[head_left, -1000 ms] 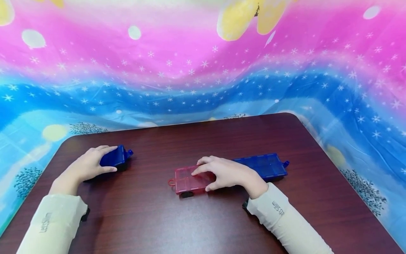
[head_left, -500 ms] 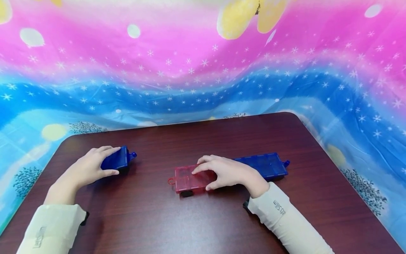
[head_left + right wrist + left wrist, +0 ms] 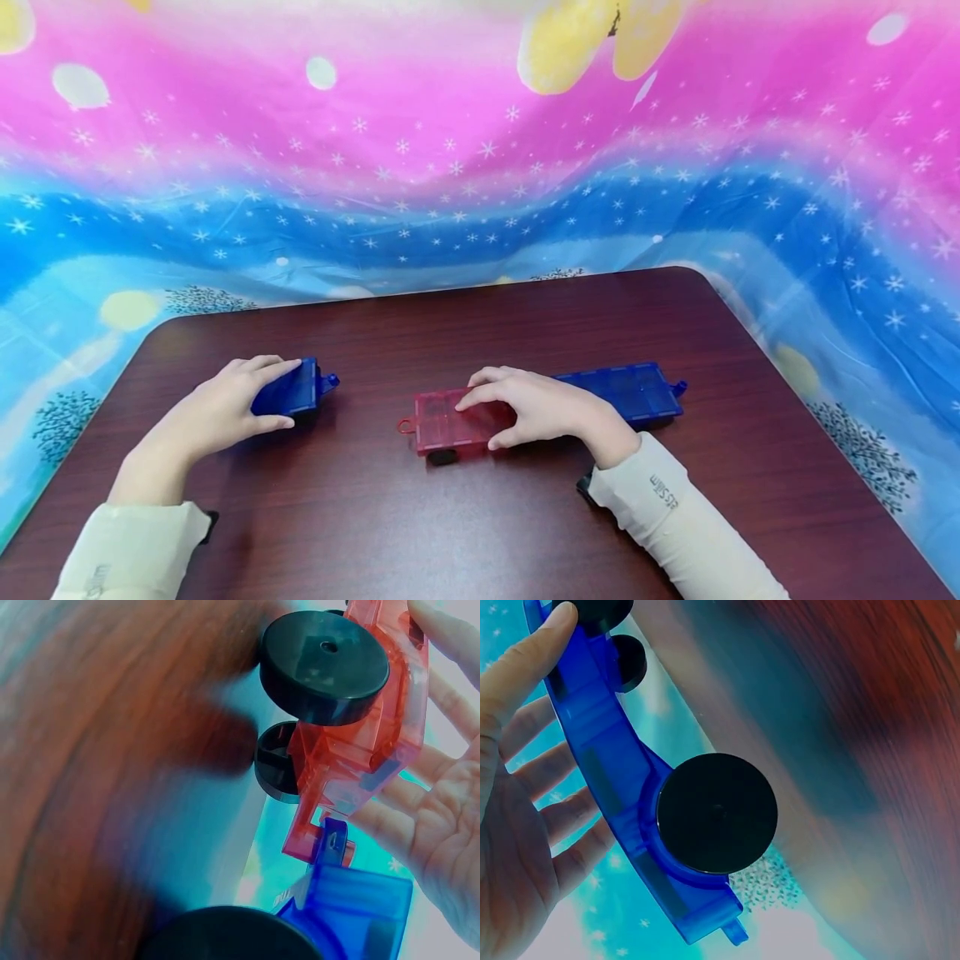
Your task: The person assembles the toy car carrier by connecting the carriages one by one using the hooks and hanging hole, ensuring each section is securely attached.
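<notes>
My left hand [image 3: 221,408] grips a translucent blue toy car base [image 3: 297,388] at the table's left, thumb on its near side and fingers along the far side. Black wheels [image 3: 718,813] show under it in the left wrist view, close over the table. A small blue hitch peg [image 3: 328,382] points right from its end. In the middle, my right hand [image 3: 542,407] grips a red toy car base [image 3: 441,423] from above. The red base carries a wire-like loop [image 3: 406,426] on its left end. Its other end is hitched to a second blue car base [image 3: 630,392], joined at a coupling [image 3: 330,841].
The dark brown wooden table [image 3: 360,517] has rounded back corners. A pink and blue patterned cloth [image 3: 465,183] hangs behind and around it. Bare tabletop lies between the left blue base and the red one's loop.
My left hand has slid the blue base rightward and a little nearer to me, toward the red one. The right hand, the red base and the second blue base stay put.
</notes>
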A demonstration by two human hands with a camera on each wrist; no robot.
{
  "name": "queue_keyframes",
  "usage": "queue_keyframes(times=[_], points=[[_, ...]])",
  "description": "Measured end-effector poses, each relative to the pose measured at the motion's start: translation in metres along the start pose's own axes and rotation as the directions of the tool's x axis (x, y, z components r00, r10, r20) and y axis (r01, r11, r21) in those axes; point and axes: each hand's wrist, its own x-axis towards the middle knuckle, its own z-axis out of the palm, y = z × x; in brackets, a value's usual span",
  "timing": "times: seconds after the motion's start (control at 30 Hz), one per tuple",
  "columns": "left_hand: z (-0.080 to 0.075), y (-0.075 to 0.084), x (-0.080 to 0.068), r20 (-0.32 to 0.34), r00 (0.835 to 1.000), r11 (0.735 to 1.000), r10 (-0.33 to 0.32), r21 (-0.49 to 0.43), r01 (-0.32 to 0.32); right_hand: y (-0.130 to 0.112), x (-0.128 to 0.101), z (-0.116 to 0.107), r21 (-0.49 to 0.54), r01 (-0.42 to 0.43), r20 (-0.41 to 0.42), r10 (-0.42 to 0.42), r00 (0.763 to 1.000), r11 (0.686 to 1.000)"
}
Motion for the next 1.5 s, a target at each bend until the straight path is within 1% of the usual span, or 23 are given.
queue_keyframes(times=[0.23, 0.4, 0.57, 0.7, 0.9, 1.27, 1.5], points=[[0.001, 0.018, -0.002, 0.005, 1.000, 0.999, 0.030, 0.010, -0.030, 0.003, 0.000, 0.001, 0.015, 0.019, -0.002, -0.019, 1.000, 1.000], [0.000, 0.031, -0.003, 0.008, 0.998, 0.998, 0.056, 0.019, -0.056, 0.004, -0.001, 0.000, 0.028, 0.013, -0.008, -0.012, 1.000, 1.000], [0.002, 0.042, -0.002, 0.011, 0.998, 0.997, 0.066, 0.036, -0.066, 0.004, -0.001, -0.001, 0.029, 0.002, -0.005, -0.002, 1.000, 1.000], [0.005, 0.049, -0.001, 0.028, 0.997, 0.996, 0.070, 0.053, -0.071, 0.004, -0.002, 0.000, 0.030, 0.006, -0.009, -0.005, 1.000, 1.000], [0.008, 0.057, 0.000, 0.066, 0.995, 0.995, 0.074, 0.058, -0.078, 0.004, -0.002, 0.000, 0.034, 0.004, -0.010, -0.004, 1.000, 0.999], [0.014, 0.070, 0.002, 0.064, 0.992, 0.992, 0.106, 0.060, -0.110, 0.005, -0.001, 0.000, 0.047, 0.005, -0.015, -0.004, 1.000, 0.999], [0.019, 0.076, 0.004, 0.099, 0.989, 0.992, 0.113, 0.052, -0.118, 0.004, -0.001, 0.001, 0.050, 0.003, -0.020, -0.002, 1.000, 0.999]])
